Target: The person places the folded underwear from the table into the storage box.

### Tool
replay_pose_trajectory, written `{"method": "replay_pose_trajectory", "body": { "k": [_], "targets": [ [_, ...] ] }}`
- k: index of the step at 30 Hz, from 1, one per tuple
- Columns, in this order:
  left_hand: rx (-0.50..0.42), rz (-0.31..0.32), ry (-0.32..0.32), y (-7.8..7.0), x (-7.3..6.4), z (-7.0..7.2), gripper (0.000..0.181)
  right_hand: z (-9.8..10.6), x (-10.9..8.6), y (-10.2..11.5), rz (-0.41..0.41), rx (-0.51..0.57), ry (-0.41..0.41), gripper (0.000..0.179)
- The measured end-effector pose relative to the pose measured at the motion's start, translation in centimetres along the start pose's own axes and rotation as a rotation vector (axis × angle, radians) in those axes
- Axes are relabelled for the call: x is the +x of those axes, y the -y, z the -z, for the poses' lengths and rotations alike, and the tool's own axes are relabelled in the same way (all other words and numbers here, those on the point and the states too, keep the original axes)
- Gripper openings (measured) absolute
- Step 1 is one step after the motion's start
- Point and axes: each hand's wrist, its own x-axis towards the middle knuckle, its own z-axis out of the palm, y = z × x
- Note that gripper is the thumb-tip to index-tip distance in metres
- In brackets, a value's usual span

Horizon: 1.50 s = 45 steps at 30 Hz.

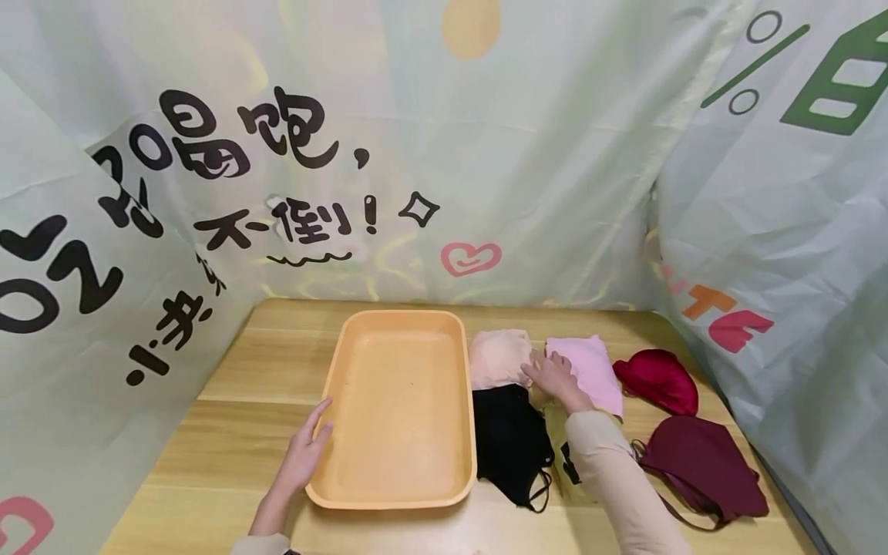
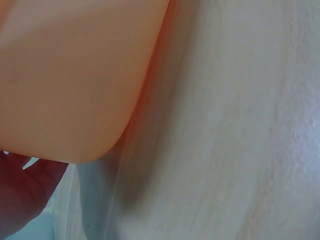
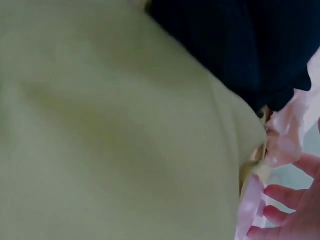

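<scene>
Along the right part of the wooden table (image 1: 270,370), six soft garments lie in two loose rows: a pale pink one (image 1: 499,358), a lilac one (image 1: 590,366) and a crimson one (image 1: 662,381) farther off, then a black one (image 1: 509,432), a yellow-green one (image 1: 557,428) and a maroon one (image 1: 708,462) nearer the person. Just left of them stands the orange tray (image 1: 391,416), and all six garments are outside it, so the handling looks, by my judgement, at an early point, with every piece left to deal with. The left hand (image 1: 301,455) rests at the tray's left rim, fingers fairly straight and loosely laid rather than clenched. Over the gap between the pale pink and lilac garments, the right hand (image 1: 557,378) has its fingers spread and pinches nothing; the right-wrist view is blurred, so contact with either cloth cannot be settled. No brand or label can be read, and the dark mark (image 1: 570,462) on the yellow-green garment is partly covered by the sleeve (image 1: 617,470). Printed on the curtain (image 1: 555,193) are black characters, among them “喝饱” (image 1: 312,158) and “不倒!” (image 1: 298,223), plus coloured letters “TE” (image 1: 738,331) on the right side.
</scene>
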Motion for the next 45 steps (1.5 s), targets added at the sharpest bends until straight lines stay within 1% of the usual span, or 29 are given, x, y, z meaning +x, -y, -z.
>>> {"method": "replay_pose_trajectory", "body": {
  "k": [2,5,8,10,13,17,19,21,25,27,30,32,34,35,36,37,39,40,42,43,44,45],
  "targets": [
    [-0.007,-0.001,0.003,0.0,0.0,0.0,0.047,-0.3,0.3,0.1,-0.020,-0.047,0.024,0.055],
    [-0.016,0.001,0.003,0.0,0.0,-0.1,0.047,-0.6,0.6,0.4,-0.020,-0.097,0.047,0.057],
    [-0.020,0.012,-0.005,-0.1,0.1,-0.1,0.046,-0.9,0.8,0.9,-0.015,-0.119,0.059,0.057],
    [-0.019,0.017,-0.011,-0.1,0.1,-0.1,0.046,-1.0,0.9,1.2,-0.034,-0.114,0.058,0.059],
    [-0.022,0.019,-0.015,0.0,0.0,-0.2,0.046,-1.2,1.1,1.6,-0.080,-0.079,0.037,0.065],
    [-0.037,0.014,-0.014,0.0,-0.1,-0.1,0.045,-1.7,1.7,2.4,-0.145,0.001,0.008,0.081],
    [-0.047,0.013,-0.015,-0.1,-0.1,0.0,0.045,-2.1,2.1,2.9,-0.187,0.045,-0.008,0.090],
    [-0.048,0.010,-0.010,-0.1,-0.1,0.1,0.046,-2.6,2.5,3.3,-0.234,0.069,-0.039,0.093],
    [-0.061,0.008,0.008,-0.3,-0.1,-0.1,0.046,-3.7,3.3,3.6,-0.301,0.111,-0.106,0.090],
    [-0.072,0.009,0.012,-0.4,0.0,-0.2,0.046,-4.0,3.4,3.6,-0.310,0.127,-0.139,0.087],
    [-0.074,0.006,-0.004,-0.3,0.1,-0.1,0.045,-4.0,3.6,3.6,-0.311,0.148,-0.164,0.083],
    [-0.070,0.002,-0.013,-0.3,0.2,-0.2,0.045,-4.0,3.8,3.1,-0.303,0.185,-0.180,0.083],
    [-0.063,0.000,-0.020,-0.2,0.3,-0.3,0.045,-4.2,4.7,1.9,-0.271,0.246,-0.189,0.085],
    [-0.059,0.004,-0.019,-0.2,0.3,-0.3,0.045,-4.5,5.2,1.2,-0.242,0.295,-0.195,0.086],
    [-0.058,0.009,-0.017,-0.2,0.3,-0.3,0.045,-5.1,6.2,-0.2,-0.171,0.385,-0.234,0.085],
    [-0.060,0.017,-0.017,-0.1,0.3,-0.3,0.045,-5.3,6.6,-0.8,-0.138,0.469,-0.225,0.083],
    [-0.058,0.032,-0.016,-0.2,0.3,-0.2,0.046,-5.3,6.9,-1.6,-0.105,0.681,-0.203,0.077],
    [-0.057,0.038,-0.015,-0.2,0.3,-0.2,0.046,-5.0,6.7,-1.6,-0.103,0.786,-0.185,0.073],
    [-0.054,0.044,-0.014,-0.1,0.3,-0.1,0.046,-4.3,5.9,-1.2,-0.126,1.003,-0.145,0.063],
    [-0.053,0.045,-0.012,-0.1,0.2,-0.1,0.046,-3.3,4.9,-0.1,-0.188,1.076,-0.102,0.060],
    [-0.050,0.046,-0.010,-0.1,0.2,-0.1,0.046,-3.0,4.3,0.2,-0.194,1.163,-0.082,0.057],
    [-0.051,0.048,-0.007,-0.1,0.2,-0.1,0.046,-2.5,3.6,0.6,-0.194,1.228,-0.056,0.056]
  ]
}}
